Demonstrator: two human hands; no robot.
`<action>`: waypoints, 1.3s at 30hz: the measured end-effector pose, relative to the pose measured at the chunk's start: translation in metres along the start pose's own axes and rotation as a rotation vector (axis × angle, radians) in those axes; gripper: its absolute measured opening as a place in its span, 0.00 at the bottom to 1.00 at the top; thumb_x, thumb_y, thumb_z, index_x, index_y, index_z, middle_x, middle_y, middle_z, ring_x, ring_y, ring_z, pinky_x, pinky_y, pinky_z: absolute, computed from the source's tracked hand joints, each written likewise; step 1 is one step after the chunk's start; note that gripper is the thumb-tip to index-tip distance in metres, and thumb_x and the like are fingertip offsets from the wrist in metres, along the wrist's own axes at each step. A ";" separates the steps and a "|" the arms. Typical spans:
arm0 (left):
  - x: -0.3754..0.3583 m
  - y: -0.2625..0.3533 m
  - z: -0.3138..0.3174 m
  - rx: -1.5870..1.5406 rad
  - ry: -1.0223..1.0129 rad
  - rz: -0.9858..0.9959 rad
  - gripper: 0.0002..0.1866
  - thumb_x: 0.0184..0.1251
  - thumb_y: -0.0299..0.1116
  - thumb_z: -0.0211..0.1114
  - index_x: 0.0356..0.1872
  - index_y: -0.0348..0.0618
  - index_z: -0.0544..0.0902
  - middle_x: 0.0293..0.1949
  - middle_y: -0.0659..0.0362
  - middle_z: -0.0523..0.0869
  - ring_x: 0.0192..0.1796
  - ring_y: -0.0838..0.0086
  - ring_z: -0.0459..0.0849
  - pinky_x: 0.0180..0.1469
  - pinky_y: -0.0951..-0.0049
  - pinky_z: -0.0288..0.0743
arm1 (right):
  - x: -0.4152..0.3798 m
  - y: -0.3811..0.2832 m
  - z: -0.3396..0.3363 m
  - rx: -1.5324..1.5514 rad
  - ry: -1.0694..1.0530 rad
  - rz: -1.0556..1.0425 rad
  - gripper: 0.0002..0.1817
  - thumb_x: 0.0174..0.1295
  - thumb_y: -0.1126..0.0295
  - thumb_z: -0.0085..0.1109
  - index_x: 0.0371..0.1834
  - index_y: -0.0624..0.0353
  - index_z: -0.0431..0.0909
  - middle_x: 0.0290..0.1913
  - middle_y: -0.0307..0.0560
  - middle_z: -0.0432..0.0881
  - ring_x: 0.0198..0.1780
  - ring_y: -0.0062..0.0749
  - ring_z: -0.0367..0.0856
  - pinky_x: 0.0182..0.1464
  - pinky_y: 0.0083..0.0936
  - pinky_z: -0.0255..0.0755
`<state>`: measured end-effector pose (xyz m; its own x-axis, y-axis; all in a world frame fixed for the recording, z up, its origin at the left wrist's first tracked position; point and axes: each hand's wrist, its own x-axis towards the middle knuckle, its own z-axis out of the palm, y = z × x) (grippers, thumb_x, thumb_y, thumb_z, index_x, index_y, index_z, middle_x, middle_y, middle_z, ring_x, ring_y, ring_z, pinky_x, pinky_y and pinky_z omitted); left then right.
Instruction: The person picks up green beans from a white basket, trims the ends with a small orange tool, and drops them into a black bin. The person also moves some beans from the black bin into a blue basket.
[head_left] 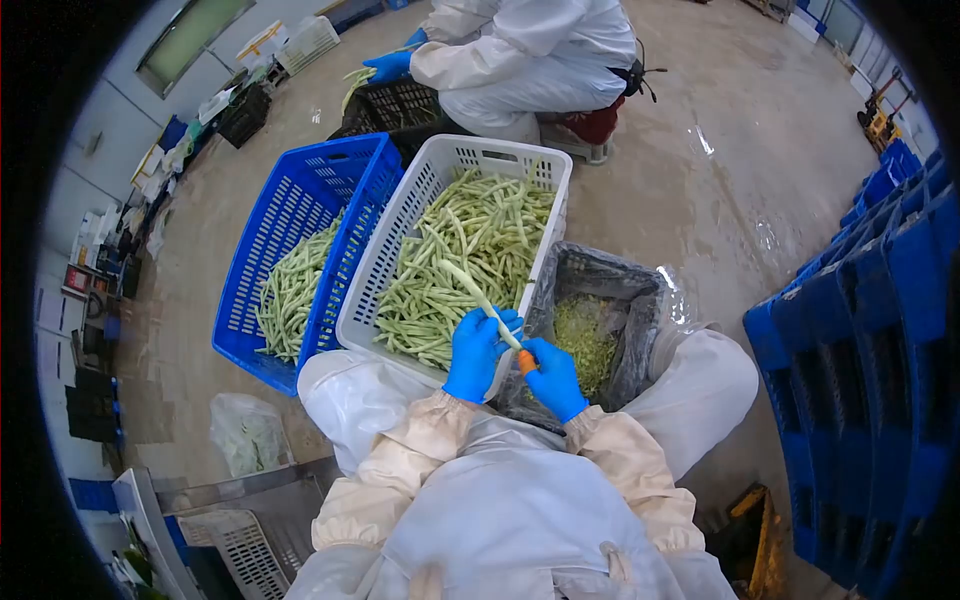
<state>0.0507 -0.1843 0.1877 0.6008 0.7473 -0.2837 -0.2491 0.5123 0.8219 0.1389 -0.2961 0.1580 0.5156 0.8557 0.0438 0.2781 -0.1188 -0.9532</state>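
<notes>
My blue-gloved left hand (474,352) is closed around a long pale green bean (468,283), which slants up and to the left. In my gloved right hand (554,380) is a small orange-handled tool (527,362), close to the bean's lower end; its working end is too small to make out. Just beyond my hands stands a white crate (358,298) heaped with green beans (465,250). Below and right of my right hand, a black plastic-lined bin (637,283) contains green trimmings (583,340).
A blue crate (235,280) with more beans stands left of the white one. Ahead, a co-worker (540,60) in white sits by a black crate (405,105). Blue pallets (860,370) are stacked at right; a clear plastic bag (248,432) lies at left.
</notes>
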 end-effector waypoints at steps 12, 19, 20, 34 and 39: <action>0.025 0.001 0.013 0.545 0.081 0.087 0.15 0.63 0.30 0.59 0.50 0.41 0.77 0.21 0.66 0.74 0.20 0.85 0.69 0.22 0.81 0.64 | -0.007 0.002 0.013 -0.286 0.006 -0.354 0.08 0.51 0.72 0.54 0.35 0.59 0.76 0.30 0.53 0.78 0.30 0.48 0.77 0.33 0.37 0.70; 0.021 0.010 -0.054 0.735 -0.193 -0.083 0.13 0.67 0.33 0.53 0.47 0.37 0.76 0.25 0.63 0.77 0.25 0.84 0.73 0.27 0.82 0.67 | 0.021 0.050 -0.058 0.158 0.459 0.251 0.09 0.56 0.73 0.55 0.40 0.58 0.76 0.31 0.49 0.78 0.32 0.34 0.75 0.37 0.27 0.70; 0.016 0.016 -0.056 0.717 -0.245 -0.130 0.14 0.67 0.32 0.53 0.48 0.36 0.76 0.25 0.64 0.77 0.26 0.84 0.72 0.28 0.82 0.66 | 0.020 0.053 -0.062 -0.033 0.366 0.389 0.11 0.56 0.74 0.54 0.42 0.58 0.76 0.33 0.50 0.78 0.36 0.38 0.77 0.40 0.28 0.70; -0.003 0.025 -0.042 0.582 -0.284 -0.161 0.16 0.67 0.30 0.51 0.54 0.38 0.74 0.24 0.66 0.75 0.23 0.84 0.70 0.25 0.84 0.64 | 0.012 0.031 -0.021 0.062 0.015 -0.068 0.11 0.60 0.72 0.52 0.46 0.61 0.76 0.40 0.49 0.78 0.44 0.35 0.77 0.47 0.28 0.69; -0.005 0.018 -0.037 0.502 -0.212 -0.179 0.14 0.66 0.30 0.53 0.51 0.38 0.75 0.24 0.64 0.76 0.23 0.83 0.72 0.24 0.83 0.64 | 0.013 0.030 -0.017 0.035 0.106 -0.030 0.11 0.59 0.70 0.53 0.43 0.63 0.76 0.36 0.57 0.79 0.37 0.45 0.79 0.41 0.32 0.71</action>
<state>0.0152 -0.1638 0.1855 0.7527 0.5397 -0.3770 0.2306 0.3203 0.9188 0.1673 -0.2970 0.1344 0.5907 0.8004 0.1018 0.2673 -0.0750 -0.9607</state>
